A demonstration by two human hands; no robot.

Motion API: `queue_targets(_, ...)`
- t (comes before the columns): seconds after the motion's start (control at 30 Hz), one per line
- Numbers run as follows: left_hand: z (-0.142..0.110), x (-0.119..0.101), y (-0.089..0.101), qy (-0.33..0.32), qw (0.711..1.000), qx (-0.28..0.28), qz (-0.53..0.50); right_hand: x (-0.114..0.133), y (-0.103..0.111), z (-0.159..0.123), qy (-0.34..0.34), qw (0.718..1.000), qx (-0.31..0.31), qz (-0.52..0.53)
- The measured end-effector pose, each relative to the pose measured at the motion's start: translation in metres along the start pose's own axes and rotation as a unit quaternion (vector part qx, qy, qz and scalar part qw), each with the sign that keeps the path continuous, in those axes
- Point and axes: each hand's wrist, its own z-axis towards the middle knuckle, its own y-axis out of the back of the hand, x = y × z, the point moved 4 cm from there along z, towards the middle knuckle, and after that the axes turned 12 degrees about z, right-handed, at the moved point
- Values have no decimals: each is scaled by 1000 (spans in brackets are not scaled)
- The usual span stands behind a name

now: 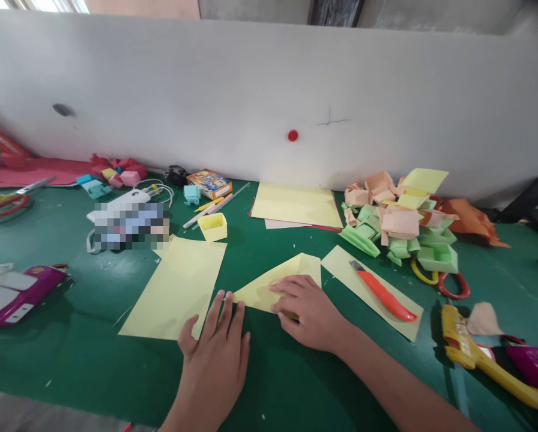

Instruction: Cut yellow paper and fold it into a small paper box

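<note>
Pale yellow folded paper [269, 285] laid on green table [287, 378], its lower edge partly covered by right hand [311, 315]. Right fingers bent, slightly parted; whether paper is pinched cannot be told. Left hand [217, 354] placed at paper's left tip, fingers spread. Pale yellow rectangular sheet [179, 282] seen beside left hand. Orange-red plastic-handled cutter knife [386, 294] laid on pale yellow paper strip [341, 263], farther right.

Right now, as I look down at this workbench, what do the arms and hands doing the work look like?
They are a person's own: the left hand and right hand are both ungloved, with five fingers each. The right forearm is sleeveless as far as it shows. I see no watch or cables.
</note>
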Motion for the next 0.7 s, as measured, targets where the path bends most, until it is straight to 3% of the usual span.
queue_targets(0.33, 3, -7, -3, 11, 1000, 12, 13, 11, 0, 7, -8, 999, 14, -47)
queue_targets(0.7, 5, -5, 1, 11, 999, 42, 9, 35, -12, 43, 7, 987, 66, -146)
